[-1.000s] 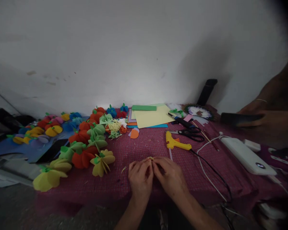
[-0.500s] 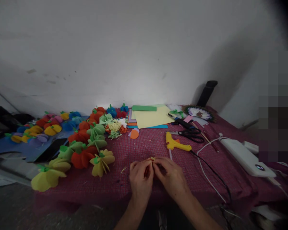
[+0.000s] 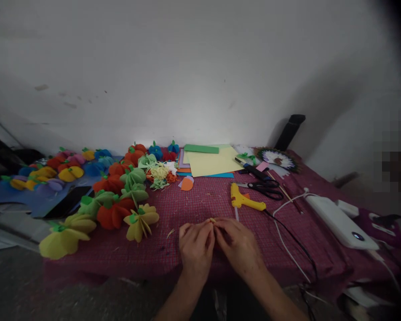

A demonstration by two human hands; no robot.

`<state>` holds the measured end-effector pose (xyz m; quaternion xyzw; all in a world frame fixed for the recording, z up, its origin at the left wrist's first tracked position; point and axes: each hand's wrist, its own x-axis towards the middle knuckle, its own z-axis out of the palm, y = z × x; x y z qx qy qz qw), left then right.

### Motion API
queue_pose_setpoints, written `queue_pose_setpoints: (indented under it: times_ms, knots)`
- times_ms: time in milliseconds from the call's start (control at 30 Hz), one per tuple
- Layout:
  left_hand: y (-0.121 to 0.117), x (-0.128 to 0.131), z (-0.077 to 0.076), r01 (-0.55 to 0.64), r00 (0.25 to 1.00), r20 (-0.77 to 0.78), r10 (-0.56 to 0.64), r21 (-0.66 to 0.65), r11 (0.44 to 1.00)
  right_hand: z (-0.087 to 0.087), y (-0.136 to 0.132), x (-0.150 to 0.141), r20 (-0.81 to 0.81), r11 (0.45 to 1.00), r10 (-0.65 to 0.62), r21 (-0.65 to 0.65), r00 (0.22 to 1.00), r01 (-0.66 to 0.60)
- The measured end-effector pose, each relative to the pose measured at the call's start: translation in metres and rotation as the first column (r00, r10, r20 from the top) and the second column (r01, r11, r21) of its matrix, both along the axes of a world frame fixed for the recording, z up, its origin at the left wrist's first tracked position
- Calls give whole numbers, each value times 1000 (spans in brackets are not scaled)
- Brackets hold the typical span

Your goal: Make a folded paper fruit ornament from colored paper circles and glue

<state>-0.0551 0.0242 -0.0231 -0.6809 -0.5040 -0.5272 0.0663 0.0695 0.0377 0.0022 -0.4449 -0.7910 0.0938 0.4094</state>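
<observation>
My left hand (image 3: 196, 250) and my right hand (image 3: 238, 248) meet at the front edge of the table, fingertips pinched together. Between them is a small yellowish piece (image 3: 213, 220), perhaps craft foam or paper; most of it is hidden by my fingers. Just beyond my right hand lies a yellow hot glue gun (image 3: 247, 202) with a clear glue stick poking out. Black-handled scissors (image 3: 267, 190) rest behind it. To the left of my left hand sits a yellow petalled ball (image 3: 142, 223) with a green top. Orange and lilac teardrop cutouts (image 3: 187, 183) lie farther back.
Red, green and yellow petalled balls (image 3: 115, 214) crowd the left side. Coloured sheets (image 3: 214, 162) are stacked by the wall, near a box cutter (image 3: 252, 169). A white power bank (image 3: 341, 223) and cables occupy the right. A blurred-out person shows at the far right edge.
At the right, another person's hands with a dark phone-like object have left the view. My hands stay nearly in place, still pinching the small piece. The view has shifted slightly.
</observation>
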Motion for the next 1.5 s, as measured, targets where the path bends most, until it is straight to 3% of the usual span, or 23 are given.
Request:
queue_pose_setpoints:
  times_ms: [467,800,1033,1333,1500]
  knots:
    - [0,0,3,14,997,75,-5,-130,991,6,-1,-3,-48,1000,-28,-4,998,27]
    - [3,1,-2,31,985,169,-19,-69,997,4,5,1,-114,996,-53,-78,992,44]
    - [1,2,3,34,970,243,-2,-129,991,6,1,-1,-141,996,-59,-73,988,49]
    - [1,2,-7,125,904,427,-23,-212,969,1,-1,0,-161,994,-54,-100,985,38]
    - [3,1,-8,218,802,597,-22,-257,942,3,0,1,-191,987,-22,-163,981,-10]
